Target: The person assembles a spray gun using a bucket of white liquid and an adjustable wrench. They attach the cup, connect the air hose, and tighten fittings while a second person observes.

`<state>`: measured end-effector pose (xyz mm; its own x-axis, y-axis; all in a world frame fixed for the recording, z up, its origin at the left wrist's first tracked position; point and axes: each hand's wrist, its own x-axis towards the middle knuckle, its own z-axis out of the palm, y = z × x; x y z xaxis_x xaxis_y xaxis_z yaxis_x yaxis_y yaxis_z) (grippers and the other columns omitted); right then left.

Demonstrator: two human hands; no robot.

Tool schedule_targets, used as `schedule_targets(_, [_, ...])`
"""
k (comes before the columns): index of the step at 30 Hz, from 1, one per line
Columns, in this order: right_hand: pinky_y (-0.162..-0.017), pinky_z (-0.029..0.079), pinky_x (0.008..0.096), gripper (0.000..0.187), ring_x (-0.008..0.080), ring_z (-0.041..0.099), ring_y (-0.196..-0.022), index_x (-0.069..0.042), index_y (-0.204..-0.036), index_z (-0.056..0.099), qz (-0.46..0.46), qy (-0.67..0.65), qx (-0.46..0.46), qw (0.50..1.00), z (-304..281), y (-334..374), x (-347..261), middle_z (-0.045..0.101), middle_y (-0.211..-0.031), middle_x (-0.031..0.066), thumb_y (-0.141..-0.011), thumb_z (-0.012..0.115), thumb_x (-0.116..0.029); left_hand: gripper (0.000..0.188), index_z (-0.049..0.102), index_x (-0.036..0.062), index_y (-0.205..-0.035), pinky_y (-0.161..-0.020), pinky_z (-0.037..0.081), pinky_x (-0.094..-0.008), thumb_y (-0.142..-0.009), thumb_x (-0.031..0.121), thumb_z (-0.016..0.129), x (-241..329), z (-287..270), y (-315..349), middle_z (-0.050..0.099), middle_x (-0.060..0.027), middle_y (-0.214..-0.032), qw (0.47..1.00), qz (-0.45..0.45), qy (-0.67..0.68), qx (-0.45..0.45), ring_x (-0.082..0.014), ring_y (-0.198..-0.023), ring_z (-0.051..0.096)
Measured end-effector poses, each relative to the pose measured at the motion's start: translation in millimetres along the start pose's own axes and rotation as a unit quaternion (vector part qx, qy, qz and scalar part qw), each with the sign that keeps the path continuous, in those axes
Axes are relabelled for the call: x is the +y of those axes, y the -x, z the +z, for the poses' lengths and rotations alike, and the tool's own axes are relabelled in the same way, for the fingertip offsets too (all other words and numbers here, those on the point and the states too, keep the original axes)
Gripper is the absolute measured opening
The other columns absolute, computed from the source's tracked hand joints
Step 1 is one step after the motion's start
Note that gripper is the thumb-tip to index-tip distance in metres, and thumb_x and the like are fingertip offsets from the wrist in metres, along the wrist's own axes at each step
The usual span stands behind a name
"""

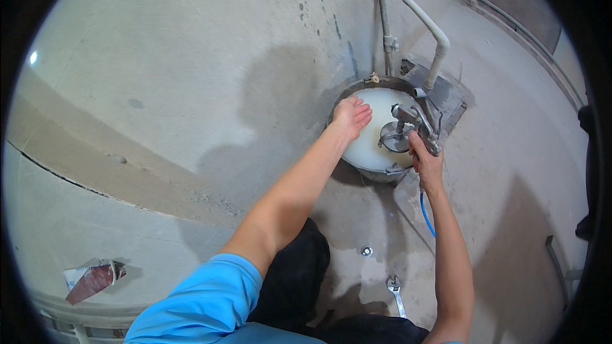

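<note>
A metal spray gun with a round cup beneath it is gripped in my right hand, fingers wrapped round its handle. A blue hose runs down from below that hand. The gun hangs over a round dark bucket filled with whitish, milky liquid. My left hand is over the bucket's left side, apart from the gun, with its fingers stretched out and nothing seen in it. Whether its fingertips touch the liquid I cannot tell.
Pale pipes rise behind the bucket beside a dark slab. On the floor in front lie an adjustable wrench and a small round metal part. A torn red and white package lies far left.
</note>
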<state>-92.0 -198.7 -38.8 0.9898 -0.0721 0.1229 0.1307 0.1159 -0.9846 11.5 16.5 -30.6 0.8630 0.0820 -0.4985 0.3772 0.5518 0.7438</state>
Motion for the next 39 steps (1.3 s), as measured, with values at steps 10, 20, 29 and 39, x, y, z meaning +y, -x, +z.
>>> schedule_targets(10, [-0.039, 0.027, 0.0224, 0.034, 0.0037, 0.040, -0.042, -0.009, -0.081, 0.065, 0.005, -0.012, 0.034, 0.999, 3, -2, 6, 0.056, -0.063, -0.0028, -0.095, 0.073, -0.039, 0.046, 0.045, -0.0036, -0.139, -0.107, 0.048, -0.0451, -0.108, 0.030, 0.044, -3, 1, 7, 0.056, -0.0243, -0.138, 0.999, -0.007, -0.041, -0.022, -0.0343, -0.125, 0.058])
schedule_targets(20, [-0.041, 0.025, 0.0237, 0.038, 0.0033, 0.038, -0.045, -0.006, -0.089, 0.070, 0.016, -0.007, 0.031, 0.999, 20, -9, -25, 0.053, -0.062, -0.0052, -0.097, 0.069, -0.043, 0.038, 0.051, -0.0028, -0.133, -0.105, 0.049, -0.0438, -0.103, 0.020, 0.052, -7, 4, 6, 0.059, -0.0223, -0.133, 0.998, 0.025, -0.058, -0.025, -0.0342, -0.122, 0.059])
schedule_targets(29, [-0.043, 0.024, 0.0231, 0.033, 0.0027, 0.036, -0.046, -0.008, -0.092, 0.068, -0.032, 0.030, 0.013, 0.999, 31, -34, -13, 0.052, -0.066, -0.0071, -0.095, 0.073, -0.041, 0.028, 0.055, 0.0003, -0.122, -0.094, 0.054, -0.0400, -0.102, 0.021, 0.054, -5, -6, -2, 0.063, -0.0148, -0.117, 0.997, 0.051, -0.064, 0.012, -0.0268, -0.105, 0.066])
schedule_targets(39, [-0.046, 0.026, 0.0225, 0.035, 0.0022, 0.039, -0.051, -0.007, -0.091, 0.070, -0.070, 0.043, 0.039, 0.996, 32, -43, -12, 0.052, -0.066, -0.0072, -0.094, 0.074, -0.041, 0.029, 0.057, -0.0010, -0.123, -0.094, 0.054, -0.0394, -0.102, 0.019, 0.056, -6, -6, -2, 0.065, -0.0144, -0.115, 0.996, 0.046, -0.080, -0.001, -0.0271, -0.105, 0.066])
